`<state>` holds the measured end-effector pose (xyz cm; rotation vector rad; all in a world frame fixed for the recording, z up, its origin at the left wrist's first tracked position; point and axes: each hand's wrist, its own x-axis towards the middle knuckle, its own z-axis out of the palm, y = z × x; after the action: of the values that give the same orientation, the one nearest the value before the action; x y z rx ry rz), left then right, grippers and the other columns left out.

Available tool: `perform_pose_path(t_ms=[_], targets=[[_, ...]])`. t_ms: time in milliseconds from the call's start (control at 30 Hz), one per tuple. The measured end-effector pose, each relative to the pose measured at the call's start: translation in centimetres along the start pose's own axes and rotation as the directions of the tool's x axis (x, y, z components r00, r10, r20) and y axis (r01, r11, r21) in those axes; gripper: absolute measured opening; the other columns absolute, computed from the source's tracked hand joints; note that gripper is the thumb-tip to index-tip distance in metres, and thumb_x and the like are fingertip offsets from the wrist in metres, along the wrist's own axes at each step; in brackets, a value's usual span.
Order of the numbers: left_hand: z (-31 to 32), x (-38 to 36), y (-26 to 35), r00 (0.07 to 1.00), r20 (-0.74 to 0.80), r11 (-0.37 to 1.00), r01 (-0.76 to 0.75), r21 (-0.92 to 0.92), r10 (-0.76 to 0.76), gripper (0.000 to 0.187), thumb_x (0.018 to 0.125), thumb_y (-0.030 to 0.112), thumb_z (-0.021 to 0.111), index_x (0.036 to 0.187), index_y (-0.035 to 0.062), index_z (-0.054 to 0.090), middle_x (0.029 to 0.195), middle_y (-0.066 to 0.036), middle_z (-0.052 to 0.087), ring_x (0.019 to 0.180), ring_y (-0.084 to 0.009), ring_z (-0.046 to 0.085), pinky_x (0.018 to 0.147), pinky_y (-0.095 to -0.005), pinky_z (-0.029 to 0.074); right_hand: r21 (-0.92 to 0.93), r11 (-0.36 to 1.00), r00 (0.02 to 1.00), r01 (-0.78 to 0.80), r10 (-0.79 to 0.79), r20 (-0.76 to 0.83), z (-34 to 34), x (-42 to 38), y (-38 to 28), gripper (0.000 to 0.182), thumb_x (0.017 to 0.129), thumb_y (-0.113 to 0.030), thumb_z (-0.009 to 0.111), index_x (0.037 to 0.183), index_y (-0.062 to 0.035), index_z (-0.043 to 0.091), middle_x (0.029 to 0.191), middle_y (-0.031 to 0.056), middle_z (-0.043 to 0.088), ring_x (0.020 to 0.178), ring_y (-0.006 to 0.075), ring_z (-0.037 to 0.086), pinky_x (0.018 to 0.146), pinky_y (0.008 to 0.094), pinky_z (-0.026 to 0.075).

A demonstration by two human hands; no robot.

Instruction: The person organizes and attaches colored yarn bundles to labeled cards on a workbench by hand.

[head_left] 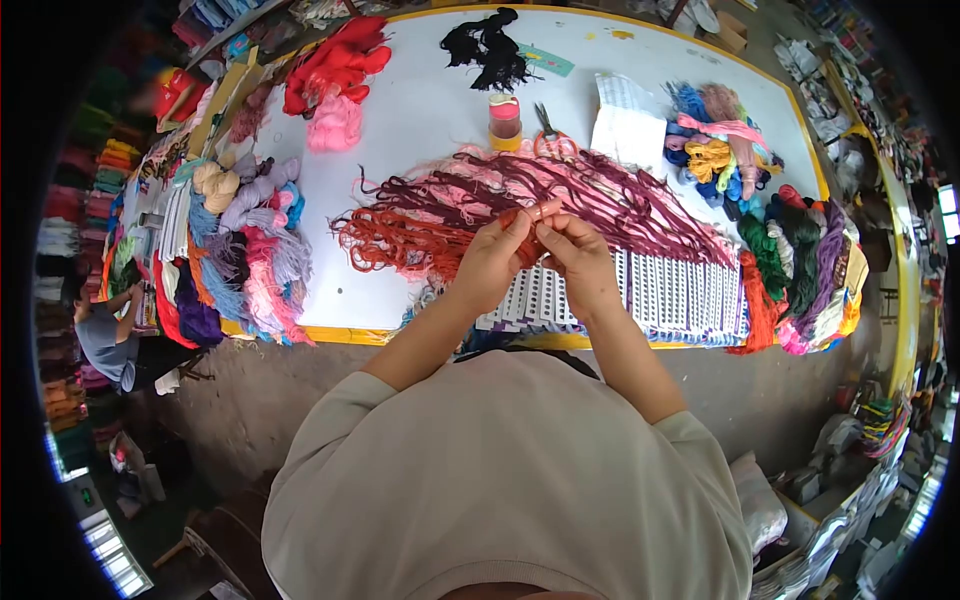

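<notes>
My left hand [490,262] is closed, its thumb and fingers pinching a bunch of orange-red embroidery thread [400,240] whose loose strands trail off to the left. Facing it, my right hand [583,265] is also closed, thumb against fingers, on the same thread; the strands between the two hands are partly hidden by the fingers. Under and behind the hands spreads a wide layer of maroon and pink thread [640,205]. A row of white cards with punched holes [670,295] lies along the near table edge, partly beneath my right forearm.
Scissors [556,143] and a thread spool [505,118] stand beyond the threads, beside a white paper sheet [628,120]. Red skeins [340,65], black thread [488,48] and mixed skeins [720,150] lie around the white table [420,110]. Another person [110,335] is at far left.
</notes>
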<state>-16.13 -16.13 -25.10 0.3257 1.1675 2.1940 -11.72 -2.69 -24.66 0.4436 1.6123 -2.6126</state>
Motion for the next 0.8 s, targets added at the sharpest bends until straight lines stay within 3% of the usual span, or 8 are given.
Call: perform_pose_path(t_ms=[267, 367, 467, 533, 633, 667, 733, 800], targets=[[0.1, -0.3, 0.1, 0.995, -0.009, 0.993, -0.102, 0.053, 0.103, 0.039, 0.102, 0.024, 0.036, 0.124, -0.0040, 0.052, 0.124, -0.013, 0.056, 0.110, -0.0184, 0.056, 0.096, -0.0320, 0.043, 0.137, 0.990, 0.999, -0.023, 0.026, -0.019, -0.1, -1.1, -0.1, 0.004, 0.091, -0.013, 0.059, 0.093, -0.0111, 0.062, 0.087, -0.0047, 0.063, 0.069, 0.0028, 0.051, 0.061, 0.0190, 0.044], [-0.5, -0.1, -0.3, 0.992, -0.044, 0.991, -0.119, -0.060, 0.116, 0.039, 0.102, 0.025, 0.036, 0.121, -0.0042, 0.054, 0.125, -0.015, 0.056, 0.112, -0.0206, 0.056, 0.096, -0.0333, 0.043, 0.527, 0.828, 0.981, -0.190, 0.140, 0.133, -0.7, -1.3, -0.9, 0.007, 0.094, -0.016, 0.053, 0.088, -0.0117, 0.055, 0.072, -0.0042, 0.053, 0.054, 0.0043, 0.037, 0.051, 0.0178, 0.033], [-0.7, 0.1, 0.7, 0.985, -0.152, 0.985, -0.104, -0.139, 0.082, 0.038, 0.101, 0.028, 0.039, 0.114, -0.0024, 0.058, 0.123, -0.018, 0.058, 0.107, -0.0239, 0.059, 0.090, -0.0343, 0.048, 0.417, 0.848, 0.927, -0.327, 0.202, 0.317, -2.0, -2.0, -1.2, 0.004, 0.092, -0.014, 0.055, 0.091, -0.0110, 0.056, 0.067, -0.0053, 0.045, 0.051, 0.0039, 0.032, 0.048, 0.0172, 0.027], [-2.6, -0.3, 2.9, 0.952, -0.220, 0.977, 0.204, -0.069, -0.214, 0.036, 0.100, 0.031, 0.041, 0.104, -0.0001, 0.059, 0.102, -0.013, 0.066, 0.078, -0.0174, 0.062, 0.066, -0.0264, 0.049, 0.243, 0.944, 0.967, -0.225, 0.186, 0.175, -4.9, -2.1, -1.4, 0.006, 0.092, -0.016, 0.057, 0.093, -0.0102, 0.059, 0.067, -0.0055, 0.046, 0.049, 0.0040, 0.032, 0.049, 0.0165, 0.028], [-12.8, -0.5, 2.4, 0.960, -0.208, 0.927, 0.104, -0.361, -0.189, 0.030, 0.098, 0.031, 0.048, 0.097, 0.0024, 0.057, 0.067, 0.002, 0.049, 0.050, -0.0069, 0.039, 0.044, -0.0197, 0.029, -0.333, 0.905, 0.889, 0.266, -0.364, -0.280, -14.0, -0.9, -0.1, 0.009, 0.094, -0.020, 0.055, 0.092, -0.0118, 0.056, 0.082, -0.0021, 0.056, 0.075, 0.0094, 0.053, 0.071, 0.0260, 0.044], [-15.4, -0.9, 3.0, 0.929, -0.312, 0.912, 0.057, -0.407, -0.198, 0.027, 0.097, 0.029, 0.050, 0.098, 0.0024, 0.056, 0.062, 0.005, 0.040, 0.048, -0.0050, 0.031, 0.042, -0.0193, 0.024, -0.260, 0.925, 0.836, 0.279, -0.367, -0.408, -18.1, -0.6, 0.3, 0.009, 0.093, -0.021, 0.056, 0.096, -0.0120, 0.055, 0.101, 0.0023, 0.061, 0.094, 0.0140, 0.056, 0.087, 0.0331, 0.045], [-23.2, -2.4, 4.0, 0.856, -0.429, 0.833, 0.005, -0.554, -0.290, 0.018, 0.095, 0.020, 0.051, 0.099, 0.0034, 0.055, 0.061, 0.005, 0.036, 0.047, -0.0043, 0.032, 0.042, -0.0197, 0.025, 0.208, 0.966, 0.832, 0.151, -0.010, -0.555, -25.7, -1.1, -1.0, 0.016, 0.094, -0.024, 0.052, 0.099, -0.0100, 0.058, 0.120, 0.0062, 0.060, 0.114, 0.0214, 0.053, 0.098, 0.0428, 0.040], [-30.2, -4.8, 5.6, 0.721, -0.627, 0.895, -0.022, -0.446, -0.295, 0.010, 0.092, 0.014, 0.049, 0.095, 0.0051, 0.053, 0.059, 0.005, 0.035, 0.047, -0.0058, 0.031, 0.042, -0.0204, 0.025, 0.374, 0.909, 0.918, 0.183, -0.022, -0.395, -36.9, -1.3, 0.2, 0.023, 0.094, -0.026, 0.051, 0.091, -0.0062, 0.061, 0.097, 0.0078, 0.066, 0.094, 0.0218, 0.061, 0.093, 0.0443, 0.044]])
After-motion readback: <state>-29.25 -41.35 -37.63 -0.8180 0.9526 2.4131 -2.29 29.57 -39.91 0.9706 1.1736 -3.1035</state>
